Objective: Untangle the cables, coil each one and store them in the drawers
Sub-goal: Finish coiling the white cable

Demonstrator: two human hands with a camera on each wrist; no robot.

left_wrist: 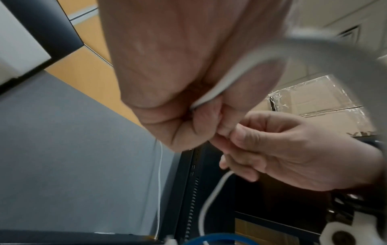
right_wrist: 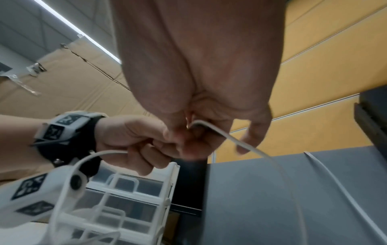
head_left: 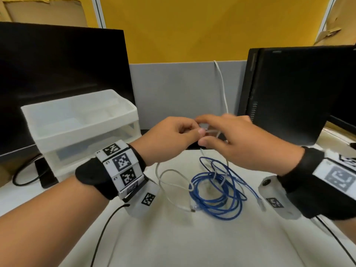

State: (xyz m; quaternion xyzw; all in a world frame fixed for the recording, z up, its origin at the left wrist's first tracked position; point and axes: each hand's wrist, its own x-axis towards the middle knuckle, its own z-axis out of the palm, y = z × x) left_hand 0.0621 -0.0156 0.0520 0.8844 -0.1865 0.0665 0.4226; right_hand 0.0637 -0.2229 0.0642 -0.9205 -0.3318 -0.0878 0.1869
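A thin white cable (head_left: pixel 169 182) lies in loose loops on the white desk and rises between my hands. My left hand (head_left: pixel 173 135) grips it in a curled fist; in the left wrist view the white cable (left_wrist: pixel 211 92) runs into that fist. My right hand (head_left: pixel 237 139) pinches the same cable (right_wrist: pixel 209 127) between thumb and fingers, touching the left hand. Below the hands lies a blue network cable (head_left: pixel 217 191) in a rough coil, with the white cable threaded through it. The translucent drawer unit (head_left: pixel 81 120) stands at the left, drawers closed.
A dark monitor (head_left: pixel 57 74) stands behind the drawers and another (head_left: pixel 298 93) at the right. A grey partition (head_left: pixel 183 89) closes off the back, with a second white cord (head_left: pixel 221 83) hanging over it. A black cable (head_left: pixel 25 174) loops at the far left.
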